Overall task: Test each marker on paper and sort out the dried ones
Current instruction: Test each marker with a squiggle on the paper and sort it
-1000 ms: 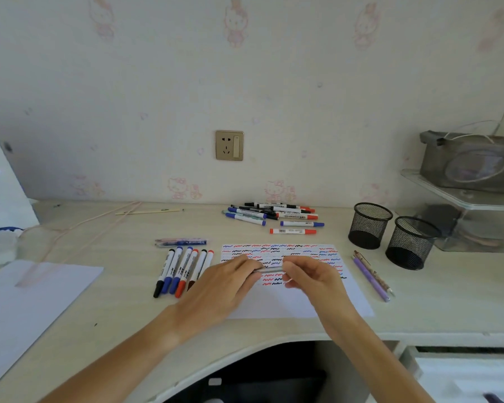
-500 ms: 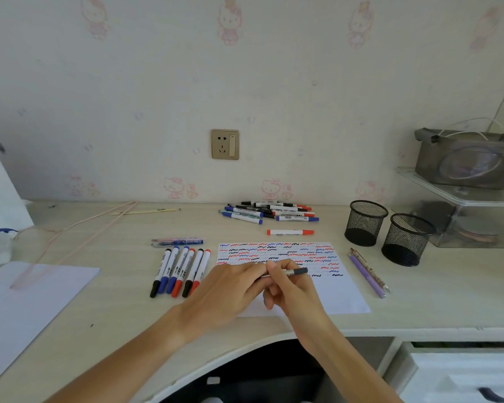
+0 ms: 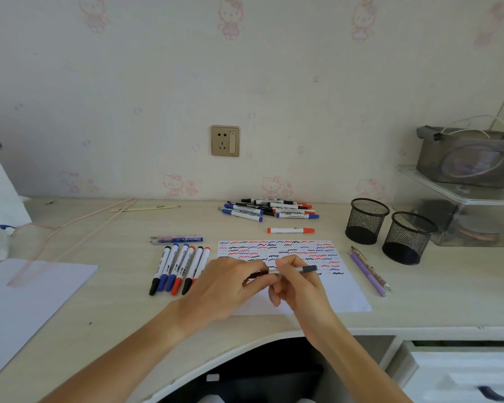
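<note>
Both hands meet over the test paper (image 3: pixel 346 298): the right hand (image 3: pixel 300 283) pinches a slim white marker (image 3: pixel 296 269) with a dark grey end pointing right, while the left hand (image 3: pixel 227 286) curls its fingers at the marker's other end, possibly around a cap, though that spot is hidden. Rows of red, blue and black squiggles cover the paper's upper half. Six markers (image 3: pixel 178 269) lie side by side on the worktop (image 3: pixel 122 309) just left of the hands; a pile (image 3: pixel 269 210) sits behind, with one red marker (image 3: pixel 291 230) apart. Two mesh cups (image 3: pixel 366 221) stand at the right, two pens (image 3: pixel 368 270) beside the paper.
</note>
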